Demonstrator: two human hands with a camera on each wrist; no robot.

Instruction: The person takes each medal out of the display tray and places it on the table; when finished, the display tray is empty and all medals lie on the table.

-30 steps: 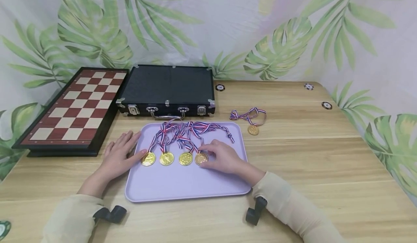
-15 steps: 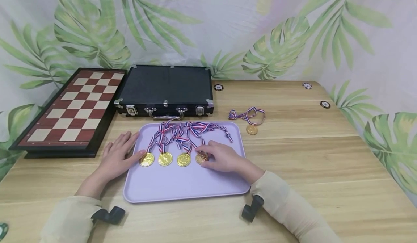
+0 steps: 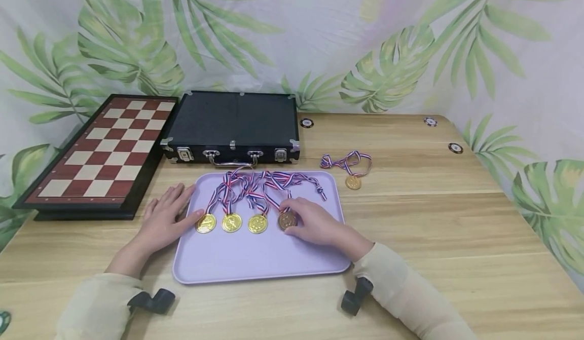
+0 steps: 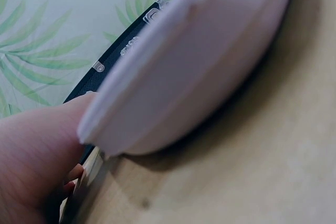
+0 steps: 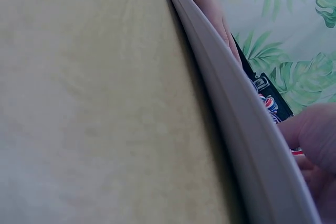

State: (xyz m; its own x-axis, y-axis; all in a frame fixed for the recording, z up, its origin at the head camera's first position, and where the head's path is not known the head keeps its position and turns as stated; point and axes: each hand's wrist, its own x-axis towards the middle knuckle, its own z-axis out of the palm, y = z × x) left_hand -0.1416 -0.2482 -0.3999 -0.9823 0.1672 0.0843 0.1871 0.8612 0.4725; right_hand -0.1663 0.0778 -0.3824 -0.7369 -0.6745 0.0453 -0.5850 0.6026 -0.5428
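Note:
In the head view, a lilac tray [image 3: 237,259] carries a row of medals on tangled red, white and blue ribbons [image 3: 242,185]. At the row's right end, my right hand [image 3: 315,222] holds a bronze-coloured medal [image 3: 286,221] between thumb and forefinger. My left hand [image 3: 165,223] lies over the tray's left edge with fingers spread, its thumb tip at the leftmost gold medal [image 3: 206,224]. Between these sit two gold medals, one left [image 3: 231,223] and one right [image 3: 257,224]. Both wrist views show mainly the tray's side wall, which hides the medals.
Behind the tray stands a black case [image 3: 234,119] with metal latches. A chessboard box [image 3: 105,150] lies at the left. Another medal [image 3: 353,182] with its ribbon rests right of the tray. Several poker chips, one by the case [image 3: 307,122], lie around the table [image 3: 433,228].
My right hand has shifted the bronze medal slightly rightward, widening the gap from the gold medal beside it. My left hand stays at the tray's left edge.

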